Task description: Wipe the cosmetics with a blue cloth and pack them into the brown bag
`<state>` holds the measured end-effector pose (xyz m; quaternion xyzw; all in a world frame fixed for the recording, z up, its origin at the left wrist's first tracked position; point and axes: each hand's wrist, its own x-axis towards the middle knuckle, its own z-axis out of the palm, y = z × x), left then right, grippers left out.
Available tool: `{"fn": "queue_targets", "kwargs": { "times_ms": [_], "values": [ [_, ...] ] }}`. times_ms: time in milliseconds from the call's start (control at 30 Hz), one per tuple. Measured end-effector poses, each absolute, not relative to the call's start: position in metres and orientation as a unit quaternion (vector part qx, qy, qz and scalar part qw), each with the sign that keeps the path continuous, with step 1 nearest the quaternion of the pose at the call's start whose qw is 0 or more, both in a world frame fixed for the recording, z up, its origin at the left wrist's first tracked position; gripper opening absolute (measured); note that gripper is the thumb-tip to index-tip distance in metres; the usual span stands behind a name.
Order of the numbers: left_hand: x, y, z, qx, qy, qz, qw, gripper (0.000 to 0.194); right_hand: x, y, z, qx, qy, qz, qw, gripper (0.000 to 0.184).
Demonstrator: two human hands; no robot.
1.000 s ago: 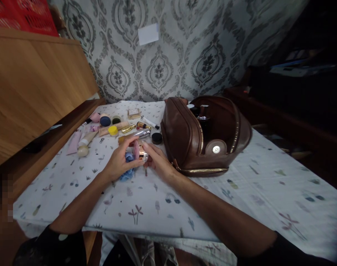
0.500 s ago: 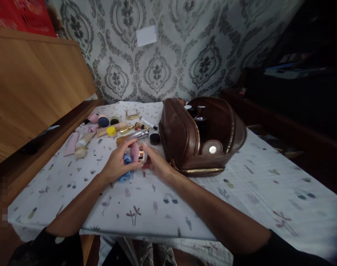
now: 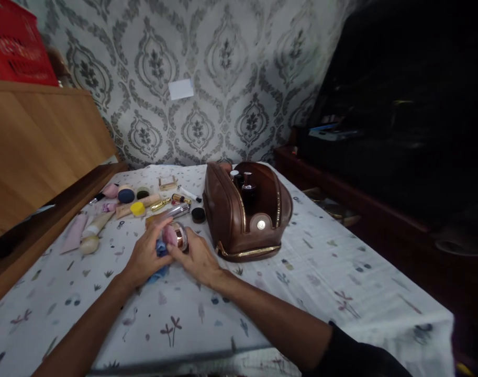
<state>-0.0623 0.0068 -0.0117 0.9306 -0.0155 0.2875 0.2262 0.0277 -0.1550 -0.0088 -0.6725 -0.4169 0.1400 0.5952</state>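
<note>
No readable text or labels.

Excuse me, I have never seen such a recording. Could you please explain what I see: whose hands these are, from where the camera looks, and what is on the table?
There is no machine here. A person works with two bare hands, and a camera worn on the head looks forward and down at them. The left hand and right hand together hold a small clear jar, tipped sideways, its pink end facing left. On the patterned cloth lie tubes, a yellow round item and a black one. To the right stands an unzipped brown bag with bottles inside.
</note>
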Motion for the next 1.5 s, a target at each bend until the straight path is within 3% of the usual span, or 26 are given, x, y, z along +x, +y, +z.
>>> {"fn": "queue_targets", "kwargs": {
  "times_ms": [367, 600, 733, 800, 933, 1033, 1100, 1300, 1400, 1500],
  "values": [
    [-0.067, -0.001, -0.003, 0.923, 0.006, 0.292, 0.25, 0.068, 0.022, -0.196, 0.029, -0.68, -0.454, 0.032, 0.575, 0.029],
    [-0.062, -0.008, -0.004, 0.918, -0.019, 0.304, 0.255, 0.036, 0.056, -0.25, 0.089, -0.678, -0.446, -0.141, 0.567, 0.042],
    [-0.061, -0.013, -0.006, 0.919, -0.06, 0.312, 0.235, 0.027, 0.098, -0.27, 0.111, -0.776, -0.38, -0.225, 0.45, 0.055],
    [-0.061, -0.014, -0.008, 0.92, -0.074, 0.312, 0.225, 0.027, 0.115, -0.272, 0.118, -0.828, -0.374, -0.225, 0.354, 0.051],
    [-0.062, -0.012, -0.009, 0.925, -0.085, 0.311, 0.199, 0.026, 0.134, -0.262, 0.128, -0.899, -0.386, -0.124, 0.167, 0.031],
    [-0.063, -0.011, -0.008, 0.929, -0.089, 0.307, 0.185, 0.024, 0.139, -0.25, 0.132, -0.91, -0.401, -0.037, 0.1, 0.022],
    [-0.064, -0.011, -0.007, 0.931, -0.091, 0.304, 0.18, 0.023, 0.141, -0.243, 0.133, -0.911, -0.391, 0.041, 0.122, 0.02],
    [-0.065, -0.013, -0.008, 0.933, -0.101, 0.286, 0.193, 0.021, 0.142, -0.236, 0.125, -0.821, -0.363, 0.271, 0.348, 0.021],
    [-0.061, -0.018, 0.0, 0.922, -0.096, 0.311, 0.21, 0.022, 0.143, -0.236, 0.121, -0.802, -0.358, 0.293, 0.378, 0.022],
    [-0.051, -0.032, 0.018, 0.916, -0.122, 0.323, 0.205, 0.025, 0.145, -0.237, 0.116, -0.821, -0.371, 0.268, 0.342, 0.03]
  ]
}}
